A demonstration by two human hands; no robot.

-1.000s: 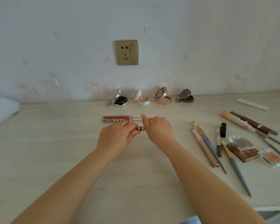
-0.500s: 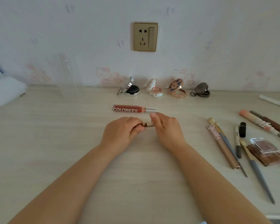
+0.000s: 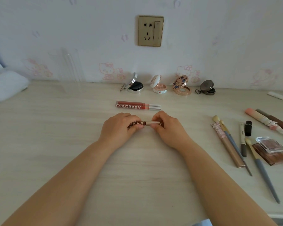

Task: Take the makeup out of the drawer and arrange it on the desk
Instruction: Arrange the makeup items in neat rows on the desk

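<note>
Your left hand [image 3: 119, 128] and right hand [image 3: 166, 128] sit together mid-bench, both pinching one brown lip gloss tube [image 3: 145, 123] lying sideways; left grips the body, right the pale cap. It looks to be touching the bench [image 3: 55, 144], hard to tell. Two red COLORKEY tubes [image 3: 137, 105] lie just beyond. Four open compacts [image 3: 160, 87] line the far wall.

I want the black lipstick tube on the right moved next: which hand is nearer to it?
Right. The right hand is mid-desk, left of the black lipstick tube; the left hand lies farther left, past the lip gloss both hold.
</note>
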